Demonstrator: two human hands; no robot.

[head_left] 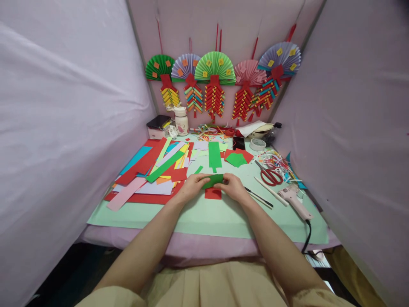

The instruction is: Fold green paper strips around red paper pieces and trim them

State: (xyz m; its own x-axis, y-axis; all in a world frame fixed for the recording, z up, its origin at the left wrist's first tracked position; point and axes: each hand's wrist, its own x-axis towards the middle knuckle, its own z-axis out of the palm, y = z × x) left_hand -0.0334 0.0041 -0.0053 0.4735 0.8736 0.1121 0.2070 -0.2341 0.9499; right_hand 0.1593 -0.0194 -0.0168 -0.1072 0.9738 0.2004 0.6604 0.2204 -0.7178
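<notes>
A small piece of green paper (213, 181) is held between both hands above the middle of the mint-green tabletop. My left hand (194, 186) pinches its left end between thumb and fingers. At its right end, my right hand (232, 186) grips it the same way. Directly under the hands lies a red paper square (213, 194), partly covered. Just beyond them, a green paper strip (214, 154) lies upright in the view, with a thin green sliver at its lower end. A cut green paper piece (236, 160) rests on red paper to the right of that strip.
Coloured paper sheets (156, 187) are piled left. Scissors (271, 176), a white stick (271, 191), a black pen (259, 198) and a corded glue gun (295, 201) lie right. A bottle (181, 121) and white tape roll (257, 144) stand farther back. Paper fans (215, 68) hang behind.
</notes>
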